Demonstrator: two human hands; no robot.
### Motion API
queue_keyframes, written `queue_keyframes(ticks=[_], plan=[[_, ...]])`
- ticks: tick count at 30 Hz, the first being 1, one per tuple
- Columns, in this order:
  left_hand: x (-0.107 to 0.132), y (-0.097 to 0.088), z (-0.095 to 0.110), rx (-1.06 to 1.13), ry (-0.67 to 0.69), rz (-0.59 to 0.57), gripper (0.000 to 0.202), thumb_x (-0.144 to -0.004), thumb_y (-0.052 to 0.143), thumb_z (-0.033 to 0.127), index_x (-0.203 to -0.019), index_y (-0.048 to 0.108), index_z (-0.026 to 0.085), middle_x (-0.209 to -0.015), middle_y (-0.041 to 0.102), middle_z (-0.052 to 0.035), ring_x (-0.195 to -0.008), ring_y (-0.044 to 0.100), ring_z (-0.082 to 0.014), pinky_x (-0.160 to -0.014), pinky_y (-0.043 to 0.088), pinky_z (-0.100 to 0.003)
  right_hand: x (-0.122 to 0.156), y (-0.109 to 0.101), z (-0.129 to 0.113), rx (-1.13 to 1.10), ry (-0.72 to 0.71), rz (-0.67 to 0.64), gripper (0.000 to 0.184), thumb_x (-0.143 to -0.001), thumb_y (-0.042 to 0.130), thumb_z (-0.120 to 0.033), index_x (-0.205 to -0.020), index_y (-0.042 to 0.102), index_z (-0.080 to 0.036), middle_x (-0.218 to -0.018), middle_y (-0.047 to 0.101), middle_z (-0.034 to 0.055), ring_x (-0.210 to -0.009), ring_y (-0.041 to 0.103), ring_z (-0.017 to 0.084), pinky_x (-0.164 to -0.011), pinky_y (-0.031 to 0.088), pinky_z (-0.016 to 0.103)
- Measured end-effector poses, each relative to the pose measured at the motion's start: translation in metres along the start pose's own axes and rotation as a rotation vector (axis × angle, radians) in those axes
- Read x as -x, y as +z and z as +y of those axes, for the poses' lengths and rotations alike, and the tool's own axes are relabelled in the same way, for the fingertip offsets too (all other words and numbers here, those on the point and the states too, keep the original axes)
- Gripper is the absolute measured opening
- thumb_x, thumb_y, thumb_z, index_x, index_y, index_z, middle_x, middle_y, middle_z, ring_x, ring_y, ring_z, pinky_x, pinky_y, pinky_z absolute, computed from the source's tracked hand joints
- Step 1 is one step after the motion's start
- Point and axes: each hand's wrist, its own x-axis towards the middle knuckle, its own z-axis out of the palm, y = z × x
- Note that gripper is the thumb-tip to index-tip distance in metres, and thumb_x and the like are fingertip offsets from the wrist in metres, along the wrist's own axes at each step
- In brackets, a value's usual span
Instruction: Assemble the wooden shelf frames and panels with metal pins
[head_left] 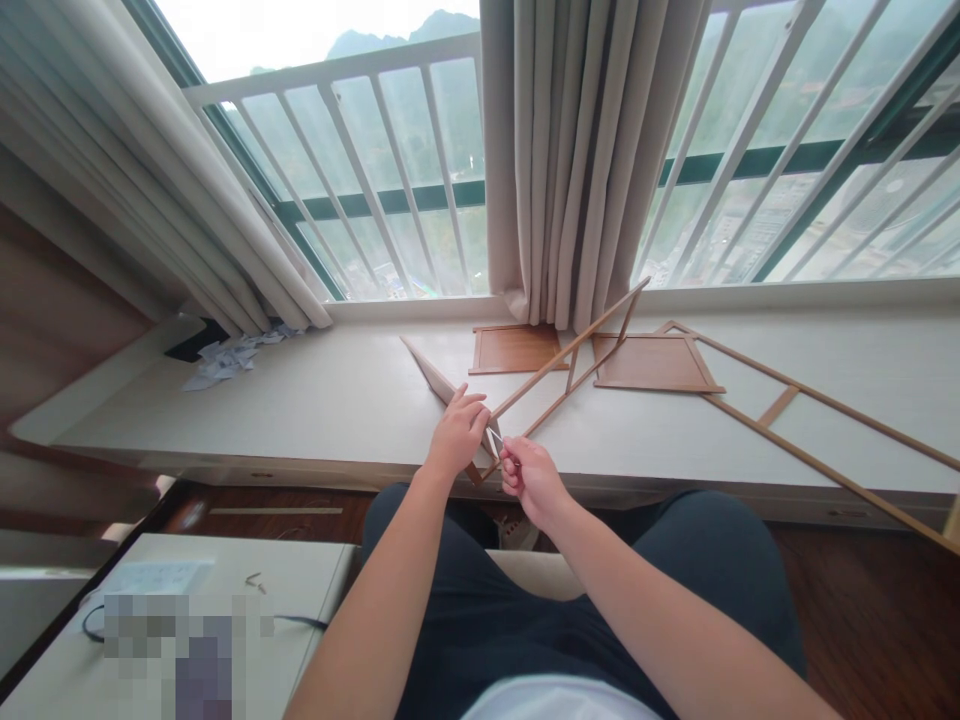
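Observation:
My left hand [457, 432] grips the near corner of a wooden frame [536, 375], where a thin wooden panel [429, 370] joins it at an angle. The frame is tilted, with its long rails running up to the right. Closed fingers of my right hand [531, 480] hold a thin, light metal hex key [495, 436], which points at the joint beside my left hand. Its tip and the fastener there are hidden. The near end of the frame is at the front edge of the white window ledge [337, 400].
Two flat wooden panels, one brown [517, 349] and one larger [654, 362], lie on the ledge. A second long frame [780, 400] reaches past the right edge. Crumpled papers [221, 362] lie at left. Small screws [256, 582] rest on a white table [300, 570]. Curtains [577, 150] hang behind.

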Motion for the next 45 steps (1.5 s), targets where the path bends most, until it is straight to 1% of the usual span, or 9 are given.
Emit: queue_keyframes(ticks=[3,6,8,12,18,24,36,41,45], plan=[[0.000,0.000,0.000,-0.001,-0.003,-0.006,0.032,-0.102,0.045,0.028,-0.084,0.070,0.021,-0.135,0.069,-0.0061,-0.153,0.037,-0.0283,-0.130,0.030,-0.051,0.000,-0.006,-0.004,0.483,-0.314,0.056,0.036,-0.088,0.063,-0.051,-0.069,0.050,-0.022,-0.054,0.045,-0.0059,-0.050,0.035,0.011,-0.050,0.027,0.025],[0.000,0.000,0.000,0.000,0.000,-0.003,0.033,-0.102,0.044,0.028,-0.083,0.070,0.021,-0.135,0.069,-0.0058,-0.153,0.038,-0.0283,-0.130,0.030,-0.051,-0.002,-0.013,-0.010,0.872,-0.531,0.094,0.037,-0.094,0.055,-0.046,-0.068,0.046,-0.022,-0.059,0.047,-0.0038,-0.059,0.039,0.013,-0.060,0.030,0.027],[0.000,0.000,0.000,0.002,0.005,-0.001,0.033,-0.102,0.044,0.028,-0.083,0.070,0.021,-0.135,0.069,-0.0058,-0.153,0.038,-0.0282,-0.129,0.030,-0.051,-0.003,-0.015,-0.013,1.018,-0.568,0.091,0.034,-0.097,0.051,-0.042,-0.070,0.045,-0.022,-0.062,0.048,-0.0031,-0.061,0.039,0.014,-0.062,0.028,0.028],[0.000,0.001,-0.001,0.000,0.003,-0.004,0.034,-0.102,0.044,0.028,-0.083,0.070,0.021,-0.136,0.068,-0.0056,-0.153,0.037,-0.0279,-0.129,0.030,-0.051,-0.003,-0.015,-0.015,1.178,-0.582,0.085,0.030,-0.099,0.049,-0.036,-0.072,0.045,-0.023,-0.064,0.050,-0.0015,-0.061,0.039,0.015,-0.062,0.025,0.029],[0.001,0.002,-0.002,0.006,0.000,0.008,0.032,-0.102,0.045,0.029,-0.085,0.071,0.021,-0.136,0.068,-0.0048,-0.153,0.037,-0.0274,-0.129,0.031,-0.050,-0.001,-0.013,-0.016,1.289,-0.606,0.090,0.029,-0.101,0.050,-0.032,-0.074,0.047,-0.022,-0.066,0.051,-0.0013,-0.061,0.036,0.015,-0.061,0.021,0.029],[0.001,0.002,-0.003,-0.005,0.011,0.003,0.032,-0.102,0.044,0.028,-0.087,0.071,0.021,-0.136,0.068,-0.0059,-0.154,0.036,-0.0283,-0.129,0.032,-0.051,-0.002,-0.015,-0.015,1.309,-0.617,0.083,0.029,-0.101,0.051,-0.031,-0.073,0.048,-0.022,-0.066,0.051,-0.0019,-0.061,0.037,0.015,-0.060,0.021,0.028],[-0.001,0.002,-0.004,-0.007,0.013,0.003,0.033,-0.103,0.044,0.030,-0.083,0.070,0.021,-0.135,0.069,-0.0057,-0.153,0.038,-0.0274,-0.130,0.030,-0.050,0.001,-0.015,-0.022,1.461,-0.630,0.080,0.026,-0.104,0.050,-0.028,-0.079,0.056,-0.021,-0.078,0.063,0.0010,-0.067,0.048,0.015,-0.063,0.023,0.028],[0.000,0.002,-0.004,-0.005,0.000,-0.010,0.034,-0.103,0.043,0.030,-0.083,0.069,0.021,-0.136,0.068,-0.0048,-0.154,0.036,-0.0274,-0.130,0.031,-0.050,0.002,-0.013,-0.022,1.441,-0.614,0.098,0.027,-0.103,0.050,-0.030,-0.078,0.056,-0.022,-0.074,0.061,0.0004,-0.065,0.046,0.015,-0.062,0.022,0.028],[0.000,0.002,-0.003,-0.001,-0.002,-0.007,0.034,-0.102,0.043,0.031,-0.083,0.069,0.021,-0.136,0.068,-0.0047,-0.154,0.036,-0.0269,-0.130,0.030,-0.049,0.000,-0.013,-0.023,1.336,-0.567,0.106,0.029,-0.101,0.051,-0.032,-0.074,0.054,-0.022,-0.068,0.058,-0.0005,-0.064,0.044,0.015,-0.062,0.024,0.028]])
